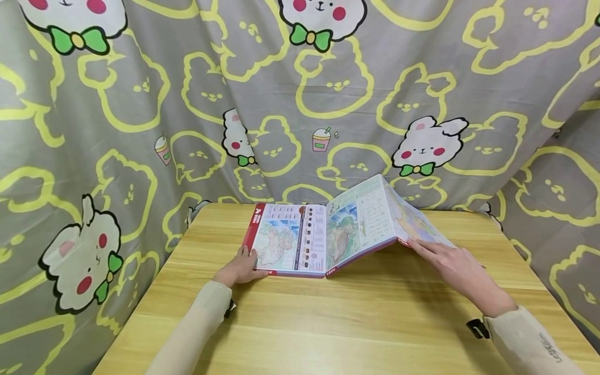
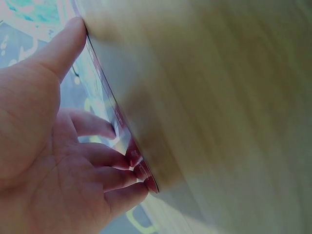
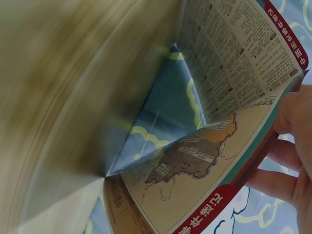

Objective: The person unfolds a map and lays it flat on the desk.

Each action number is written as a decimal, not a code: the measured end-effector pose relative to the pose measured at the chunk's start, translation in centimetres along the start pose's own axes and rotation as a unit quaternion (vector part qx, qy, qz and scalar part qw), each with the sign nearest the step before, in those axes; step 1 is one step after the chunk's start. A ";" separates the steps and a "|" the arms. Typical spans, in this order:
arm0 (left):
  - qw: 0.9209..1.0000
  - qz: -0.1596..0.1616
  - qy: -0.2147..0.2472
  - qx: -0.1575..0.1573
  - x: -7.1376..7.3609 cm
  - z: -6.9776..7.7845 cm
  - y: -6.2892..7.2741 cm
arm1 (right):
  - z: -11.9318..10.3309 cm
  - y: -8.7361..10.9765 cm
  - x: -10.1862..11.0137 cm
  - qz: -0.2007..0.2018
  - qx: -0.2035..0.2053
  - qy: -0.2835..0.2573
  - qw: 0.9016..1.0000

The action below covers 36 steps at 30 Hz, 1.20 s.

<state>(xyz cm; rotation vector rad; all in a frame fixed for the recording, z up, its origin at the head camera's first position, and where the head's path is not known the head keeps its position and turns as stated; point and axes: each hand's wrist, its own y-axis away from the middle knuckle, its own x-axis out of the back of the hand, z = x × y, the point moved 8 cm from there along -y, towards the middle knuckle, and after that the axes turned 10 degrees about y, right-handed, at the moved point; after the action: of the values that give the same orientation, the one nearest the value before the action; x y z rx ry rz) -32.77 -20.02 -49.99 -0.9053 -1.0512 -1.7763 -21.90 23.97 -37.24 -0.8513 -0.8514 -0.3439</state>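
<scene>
A fold-out map with red edge strips stands partly unfolded on the table, its left panel lying flat. From its fold, the middle panel slopes up to a ridge, and the rightmost panel drops away on the far side. My left hand rests at the near left corner, fingertips touching the red side edge and thumb along the near edge. With my right hand I pinch the near edge of the raised panels. Their printed undersides show a brown map and columns of text.
The wooden table extends in front of the map and to both sides. A grey curtain with yellow outlines and white cartoon animals hangs behind and along the sides. Dark straps sit at both wrists.
</scene>
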 end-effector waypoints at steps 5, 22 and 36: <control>1.000 -0.002 -0.006 0.002 0.1 -0.3 0.1 | 0.1 0.4 -0.4 -0.019 0.000 0.009 1.000; 1.000 0.007 0.002 0.029 0.6 -2.0 0.4 | -0.3 1.4 -1.6 -0.023 0.026 0.010 0.999; 0.999 0.013 0.001 0.044 1.4 -2.9 0.7 | -0.8 2.1 -3.7 -0.056 0.032 -0.011 0.998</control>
<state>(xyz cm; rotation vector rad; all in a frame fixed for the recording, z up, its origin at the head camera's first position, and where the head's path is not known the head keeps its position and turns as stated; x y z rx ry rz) -33.11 -23.29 -49.64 -0.8597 -1.1026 -1.6969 -22.55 24.46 -41.48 -0.7507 -0.9275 -0.4037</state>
